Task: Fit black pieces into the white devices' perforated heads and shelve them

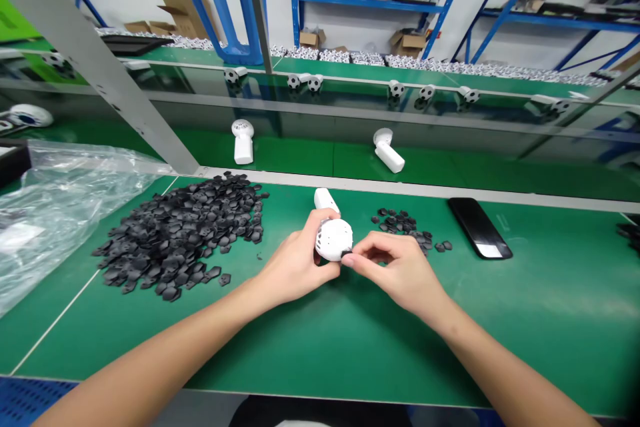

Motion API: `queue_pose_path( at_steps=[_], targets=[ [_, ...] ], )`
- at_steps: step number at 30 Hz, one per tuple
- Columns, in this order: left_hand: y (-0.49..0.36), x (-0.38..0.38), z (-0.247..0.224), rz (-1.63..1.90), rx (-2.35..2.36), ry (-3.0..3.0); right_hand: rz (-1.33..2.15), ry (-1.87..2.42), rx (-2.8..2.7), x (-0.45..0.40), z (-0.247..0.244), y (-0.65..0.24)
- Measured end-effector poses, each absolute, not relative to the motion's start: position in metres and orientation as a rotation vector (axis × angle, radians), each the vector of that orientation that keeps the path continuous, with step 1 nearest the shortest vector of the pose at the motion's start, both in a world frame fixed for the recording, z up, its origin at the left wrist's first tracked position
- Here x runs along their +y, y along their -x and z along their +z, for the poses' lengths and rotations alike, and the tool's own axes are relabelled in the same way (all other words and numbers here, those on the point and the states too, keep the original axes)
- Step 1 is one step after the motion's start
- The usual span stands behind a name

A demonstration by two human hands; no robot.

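Observation:
My left hand (295, 260) is closed around the round head of a white handheld fan (336, 239), whose handle points away from me. Small holes and vent slots show on the fan head. In my right hand (400, 267), thumb and fingers pinch a small black pentagon piece (346, 253) against the lower right edge of the head. Just beyond that hand lies a small group of black pentagon pieces (400, 221). To the left of my left hand spreads a large pile of the same black pieces (185, 233).
A black phone (480, 227) lies on the green table (300, 347) at right. Clear plastic sheeting (75, 193) covers the left side. Beyond the pale rail, two white fans (243, 143) rest on a green belt. A slanted metal post (120, 80) rises at left.

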State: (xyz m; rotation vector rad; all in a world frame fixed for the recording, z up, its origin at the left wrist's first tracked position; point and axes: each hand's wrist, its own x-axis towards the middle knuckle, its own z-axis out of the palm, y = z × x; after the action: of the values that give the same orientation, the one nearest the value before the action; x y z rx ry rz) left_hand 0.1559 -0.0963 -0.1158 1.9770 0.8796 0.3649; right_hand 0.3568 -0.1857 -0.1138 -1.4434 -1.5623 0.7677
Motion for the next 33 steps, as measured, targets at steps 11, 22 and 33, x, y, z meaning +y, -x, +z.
queue_pose_path(
  at_steps=[11,22,33],
  targets=[
    [-0.158,-0.097,-0.112,0.332,0.817,-1.949,0.621,1.518,-1.582,-0.188,-0.123,-0.345],
    [-0.162,-0.101,-0.115,0.415,0.862,-1.858,0.494,1.555,-1.631,-0.186,-0.129,-0.35],
    [-0.164,-0.104,-0.118,0.487,0.848,-1.879,0.883,1.362,-1.294,-0.186,-0.127,-0.344]
  ],
)
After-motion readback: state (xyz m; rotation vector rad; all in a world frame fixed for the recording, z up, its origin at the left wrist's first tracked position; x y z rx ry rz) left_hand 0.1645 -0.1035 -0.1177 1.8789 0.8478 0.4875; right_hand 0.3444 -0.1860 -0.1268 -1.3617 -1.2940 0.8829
